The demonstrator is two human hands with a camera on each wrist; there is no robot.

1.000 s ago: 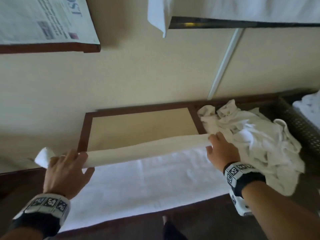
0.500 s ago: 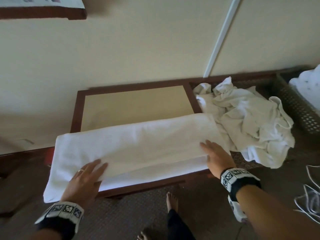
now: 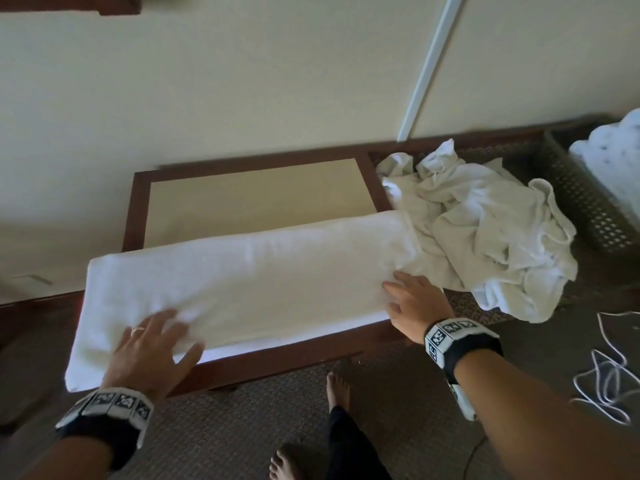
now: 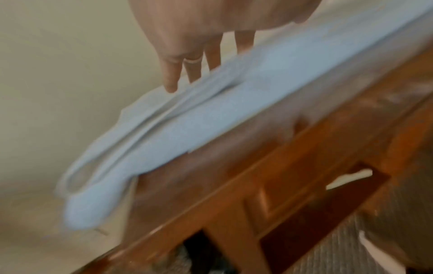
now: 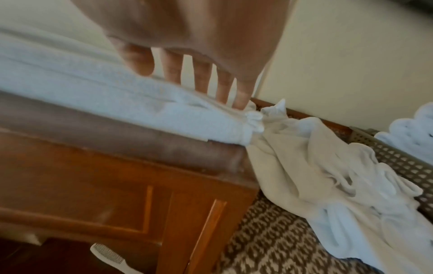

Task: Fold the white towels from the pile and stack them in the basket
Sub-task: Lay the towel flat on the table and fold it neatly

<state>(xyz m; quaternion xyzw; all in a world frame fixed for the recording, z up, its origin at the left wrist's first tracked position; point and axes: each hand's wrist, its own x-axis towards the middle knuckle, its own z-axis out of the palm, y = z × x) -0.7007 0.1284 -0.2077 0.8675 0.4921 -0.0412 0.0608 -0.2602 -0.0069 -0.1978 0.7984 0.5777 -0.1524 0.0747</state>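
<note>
Dim, soft indoor light; head view slightly soft, edges warped; both wrist views motion-blurred

Cream wall [image 3: 242, 81], patterned carpet [image 3: 242, 434], wood table [image 3: 136, 209] w/ beige top.

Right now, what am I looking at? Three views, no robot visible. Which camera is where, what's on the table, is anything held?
No machine here: a person works with bare hands, wearing cameras. The head view looks down from the forehead; the other two sit on the wrists and look along the fingers.

A folded white towel lies on a small wooden table, its left end hanging past the edge. The left hand and the right hand both rest flat on it with straight fingers, smoothing it. Nothing is gripped.

Right of the table, a crumpled towel pile lies on the carpet, with the perforated basket beyond it.
</note>
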